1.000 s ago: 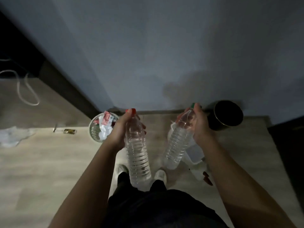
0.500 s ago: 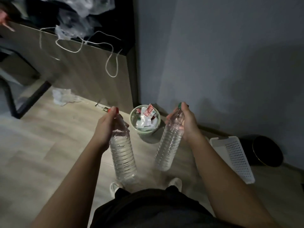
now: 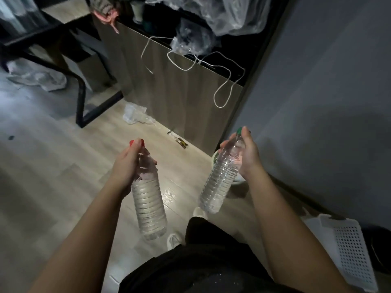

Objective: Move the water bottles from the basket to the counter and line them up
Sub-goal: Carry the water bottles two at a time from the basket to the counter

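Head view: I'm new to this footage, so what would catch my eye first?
Two clear water bottles held up mid-frame: the red-capped bottle in the left hand, the green-capped bottle in the right hand. Beyond them, a white cord dangles down the counter front; a white basket sits lower right on the floor.

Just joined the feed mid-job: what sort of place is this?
Likely a dim room in a home: wood-look floor, a cluttered counter with plastic bags and a cord, a white basket by the wall.
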Demonstrator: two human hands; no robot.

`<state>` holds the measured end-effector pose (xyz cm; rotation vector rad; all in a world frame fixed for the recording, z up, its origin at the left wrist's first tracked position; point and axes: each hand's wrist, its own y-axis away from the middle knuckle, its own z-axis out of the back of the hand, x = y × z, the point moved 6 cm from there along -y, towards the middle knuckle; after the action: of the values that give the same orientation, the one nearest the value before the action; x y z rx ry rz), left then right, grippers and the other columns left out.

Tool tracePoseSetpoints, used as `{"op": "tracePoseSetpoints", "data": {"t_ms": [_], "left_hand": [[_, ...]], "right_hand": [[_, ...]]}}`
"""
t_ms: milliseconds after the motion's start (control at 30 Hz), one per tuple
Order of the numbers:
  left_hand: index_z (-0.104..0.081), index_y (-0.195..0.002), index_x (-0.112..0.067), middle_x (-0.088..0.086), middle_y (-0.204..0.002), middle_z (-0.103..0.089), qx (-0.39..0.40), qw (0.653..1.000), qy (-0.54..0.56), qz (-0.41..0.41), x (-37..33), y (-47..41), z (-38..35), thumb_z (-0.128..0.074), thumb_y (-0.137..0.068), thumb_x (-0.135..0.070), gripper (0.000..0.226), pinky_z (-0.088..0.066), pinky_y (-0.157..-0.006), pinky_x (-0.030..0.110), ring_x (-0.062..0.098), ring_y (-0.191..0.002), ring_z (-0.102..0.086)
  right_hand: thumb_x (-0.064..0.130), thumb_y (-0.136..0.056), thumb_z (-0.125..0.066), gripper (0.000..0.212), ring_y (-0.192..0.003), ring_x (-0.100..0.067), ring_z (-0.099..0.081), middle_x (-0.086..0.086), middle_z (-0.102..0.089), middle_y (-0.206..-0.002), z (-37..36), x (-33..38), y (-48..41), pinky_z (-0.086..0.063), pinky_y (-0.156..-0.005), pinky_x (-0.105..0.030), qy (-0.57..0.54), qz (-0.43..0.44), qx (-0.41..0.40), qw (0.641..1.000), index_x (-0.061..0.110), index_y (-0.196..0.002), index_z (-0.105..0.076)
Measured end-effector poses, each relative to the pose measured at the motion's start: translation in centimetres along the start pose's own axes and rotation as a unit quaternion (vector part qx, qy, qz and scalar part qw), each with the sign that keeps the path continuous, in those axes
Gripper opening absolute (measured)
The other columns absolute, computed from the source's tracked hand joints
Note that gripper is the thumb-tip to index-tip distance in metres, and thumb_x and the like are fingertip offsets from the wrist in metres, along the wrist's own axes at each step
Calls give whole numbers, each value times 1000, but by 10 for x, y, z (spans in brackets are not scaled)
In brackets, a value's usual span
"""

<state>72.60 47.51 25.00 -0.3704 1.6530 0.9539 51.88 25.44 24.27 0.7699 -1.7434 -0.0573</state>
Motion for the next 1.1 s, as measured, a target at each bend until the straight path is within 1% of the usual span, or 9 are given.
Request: {"op": "tracePoseSetpoints", "data": {"t_ms": [67,133,233,400,467,567,733,900,1100], "left_hand": [[-57,-89,-2,22,-77,-68,-20,1000,1,-5,-3,-8,20,-44,-99,-43,44,-54,-69,43,36,-73,-65],[-57,-91,-1,22,-80,-69,-39,999,7,-2,-4,-16,41,-43,-98,-45,46,-54,-72,46,37,-76,-66],[-58,-85,-7,22,-81,-69,-79,996,28,-5,-10,-35,76,-45,-98,-45,43,-54,-76,48,37,-76,-66],[-57,-81,-8,15,-69,-68,-160,985,68,-12,-27,-93,139,-43,-100,-40,40,-54,-75,47,27,-64,-67],[-57,-78,-9,11,-63,-68,-190,978,84,-13,-36,-122,167,-46,-98,-41,40,-55,-78,51,26,-63,-67],[-60,-75,-13,8,-62,-69,-218,972,87,-17,-55,-163,209,-50,-92,-48,41,-53,-84,59,33,-72,-67],[-62,-76,-11,17,-66,-69,-252,963,97,-22,-84,-215,272,-52,-82,-55,45,-52,-78,55,32,-63,-66],[-62,-75,-11,17,-66,-69,-269,957,109,-23,-101,-250,321,-55,-80,-59,49,-52,-81,59,36,-70,-65],[-61,-75,-10,17,-66,-69,-247,965,86,-27,-114,-299,388,-54,-77,-62,53,-53,-75,50,33,-66,-66]], "right_hand": [[45,-98,-45,43,-59,-28,-62,-14,-65,-62,-24,-4,-11,-55,-59,-33,9,-1,23,1000,10,-75,-54],[50,-94,-49,43,-64,-30,-62,-15,-65,-65,-47,-10,-26,-53,-63,-36,26,-3,43,999,11,-76,-55],[50,-94,-48,43,-61,-30,-60,-14,-65,-64,-89,-19,-53,-53,-64,-38,49,-9,63,997,11,-75,-54],[46,-98,-44,44,-57,-28,-61,-14,-63,-65,-180,-38,-111,-54,-65,-40,84,-18,103,991,7,-81,-56],[45,-99,-42,45,-59,-29,-61,-15,-63,-65,-218,-46,-139,-54,-66,-40,101,-16,111,989,5,-84,-58],[46,-97,-46,46,-58,-29,-62,-15,-62,-64,-275,-55,-176,-53,-67,-41,104,-24,117,987,5,-81,-59],[52,-84,-58,46,-58,-30,-60,-17,-59,-65,-366,-68,-222,-51,-67,-41,91,-62,149,983,7,-73,-59],[41,-97,-48,43,-51,-22,-56,-9,-53,-54,-444,-76,-240,-50,-63,-38,88,-72,184,976,6,-74,-53],[40,-99,-46,43,-54,-29,-62,-17,-60,-61,-514,-94,-260,-54,-60,-35,161,-44,180,969,4,-76,-55]]}}
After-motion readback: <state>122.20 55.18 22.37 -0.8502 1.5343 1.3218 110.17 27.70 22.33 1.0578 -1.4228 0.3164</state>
